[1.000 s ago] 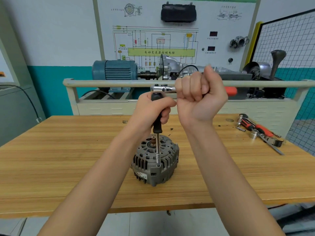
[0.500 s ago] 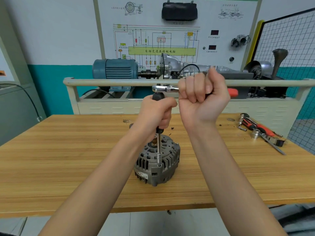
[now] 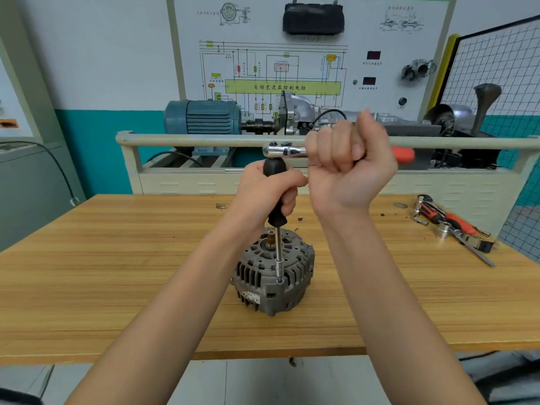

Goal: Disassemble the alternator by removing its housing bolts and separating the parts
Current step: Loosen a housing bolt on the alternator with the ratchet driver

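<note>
Since the earlier frames little has changed: both hands keep their grips, the alternator sits on the same spot, and the ratchet handle seems to have swung only slightly to the right, though the camera has shifted too, so that is hard to judge.

The left hand (image 3: 267, 191) is wrapped around the black, matte, rounded handle of an upright socket driver (image 3: 274, 197). Its thin polished steel shaft drops straight down, and the small socket at its tip sits on a bolt at the near rim of the alternator (image 3: 273, 273). The alternator is a squat, ribbed drum of dull grey cast metal with slotted vents around its side and a brass-coloured stub at its top centre; it stands on the pale, grained wooden workbench (image 3: 117, 273), near the middle.

The right hand (image 3: 350, 168) is a closed fist around the handle of a ratchet (image 3: 285, 150), whose shiny chrome head sits on top of the driver; an orange grip end pokes out right of the fist. The two hands almost touch.

Loose tools (image 3: 453, 226), chrome with orange-and-black handles, lie at the bench's right edge.
</note>
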Demonstrator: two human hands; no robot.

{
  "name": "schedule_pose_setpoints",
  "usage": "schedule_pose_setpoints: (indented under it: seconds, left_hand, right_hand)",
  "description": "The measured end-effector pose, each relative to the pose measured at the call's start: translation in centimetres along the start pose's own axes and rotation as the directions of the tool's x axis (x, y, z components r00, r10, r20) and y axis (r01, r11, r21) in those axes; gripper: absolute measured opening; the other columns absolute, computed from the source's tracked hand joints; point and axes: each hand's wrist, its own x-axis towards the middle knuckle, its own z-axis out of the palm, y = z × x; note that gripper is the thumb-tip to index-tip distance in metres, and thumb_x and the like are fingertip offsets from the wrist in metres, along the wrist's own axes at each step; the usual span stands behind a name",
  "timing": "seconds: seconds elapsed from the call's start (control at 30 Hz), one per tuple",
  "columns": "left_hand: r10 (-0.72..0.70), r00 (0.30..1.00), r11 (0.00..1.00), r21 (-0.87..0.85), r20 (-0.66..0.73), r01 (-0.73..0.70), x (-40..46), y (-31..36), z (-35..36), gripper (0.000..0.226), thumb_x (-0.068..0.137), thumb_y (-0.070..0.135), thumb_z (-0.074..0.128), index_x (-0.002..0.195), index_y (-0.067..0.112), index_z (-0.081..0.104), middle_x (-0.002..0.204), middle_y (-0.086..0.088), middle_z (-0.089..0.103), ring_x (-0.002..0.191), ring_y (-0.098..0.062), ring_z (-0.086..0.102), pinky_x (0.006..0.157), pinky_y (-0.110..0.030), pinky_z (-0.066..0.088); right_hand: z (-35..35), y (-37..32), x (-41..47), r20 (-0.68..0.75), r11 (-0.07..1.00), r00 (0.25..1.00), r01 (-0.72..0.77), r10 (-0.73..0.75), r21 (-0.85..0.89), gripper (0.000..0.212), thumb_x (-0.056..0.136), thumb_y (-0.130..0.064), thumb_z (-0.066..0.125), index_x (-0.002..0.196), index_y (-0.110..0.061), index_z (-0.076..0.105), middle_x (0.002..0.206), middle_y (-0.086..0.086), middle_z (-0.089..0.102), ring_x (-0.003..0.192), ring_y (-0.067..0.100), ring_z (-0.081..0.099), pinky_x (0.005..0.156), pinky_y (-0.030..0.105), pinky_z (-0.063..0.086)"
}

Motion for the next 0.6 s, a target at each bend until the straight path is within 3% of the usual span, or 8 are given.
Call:
schedule_pose_setpoints:
  seconds: [0.07,0.17,0.3,0.4,0.5,0.6]
  left_hand:
    - [-0.006,0.995,1.0,-0.011,0.096,0.007,0.1,0.3,-0.2,0.044,0.079,-0.002,0.06,0.044,0.022,0.049,0.044,0.0,0.039,0.039,-0.016,0.035,0.043,-0.022,0.033]
    - [0.028,0.985,1.0,-0.016,0.169,-0.026,0.2,0.8,0.1,0.034,0.074,0.004,0.061,0.047,0.02,0.048,0.044,-0.001,0.041,0.038,-0.018,0.038,0.044,-0.023,0.036]
    - [-0.011,0.985,0.997,-0.073,0.172,0.024,0.5,1.3,0.8,0.035,0.07,0.005,0.058,0.044,0.018,0.04,0.038,0.001,0.032,0.031,-0.014,0.027,0.038,-0.019,0.025]
    - [-0.062,0.98,0.991,-0.103,0.19,0.083,0.4,1.4,0.7,0.04,0.074,0.006,0.055,0.045,0.019,0.03,0.037,0.004,0.023,0.03,-0.01,0.016,0.038,-0.015,0.015]
    - [-0.043,0.998,0.995,-0.085,0.042,0.047,0.6,1.1,0.6,0.051,0.083,-0.005,0.05,0.045,0.021,0.029,0.038,0.005,0.022,0.031,-0.009,0.014,0.039,-0.014,0.015]
    - [-0.019,0.996,0.999,-0.049,-0.087,0.015,0.6,1.0,1.0,0.051,0.083,-0.011,0.046,0.047,0.022,0.031,0.039,0.006,0.022,0.034,-0.009,0.013,0.038,-0.015,0.015]
  right_hand:
    - [-1.0,-0.4,0.8,-0.075,0.966,0.983,-0.15,0.169,0.211,0.046,0.085,-0.014,0.042,0.039,-0.016,0.037,0.034,-0.005,0.018,0.038,0.012,0.008,0.04,0.021,0.02]
    - [-2.3,-0.1,1.9,-0.127,0.851,0.936,-0.233,0.327,0.471,0.046,0.083,-0.015,0.043,0.038,-0.013,0.035,0.04,-0.007,0.01,0.037,0.01,0.006,0.039,0.021,0.015]
    - [-2.9,0.4,2.5,-0.131,0.759,0.895,-0.275,0.426,0.59,0.044,0.085,-0.014,0.042,0.043,-0.022,0.029,0.04,-0.009,0.011,0.036,0.009,0.007,0.04,0.021,0.012]
    - [-2.3,0.3,2.2,-0.143,0.809,0.913,-0.256,0.382,0.529,0.047,0.084,-0.015,0.042,0.039,-0.016,0.033,0.038,-0.007,0.011,0.037,0.009,0.006,0.038,0.021,0.014]
    - [-1.2,0.0,1.2,-0.141,0.928,0.96,-0.189,0.244,0.321,0.047,0.086,-0.015,0.041,0.039,-0.016,0.035,0.032,-0.005,0.021,0.038,0.011,0.007,0.039,0.021,0.019]
    - [0.0,0.2,-0.3,-0.046,0.999,0.998,-0.036,0.038,0.04,0.05,0.09,-0.009,0.039,0.042,-0.02,0.034,0.036,-0.004,0.02,0.038,0.011,0.011,0.042,0.024,0.02]
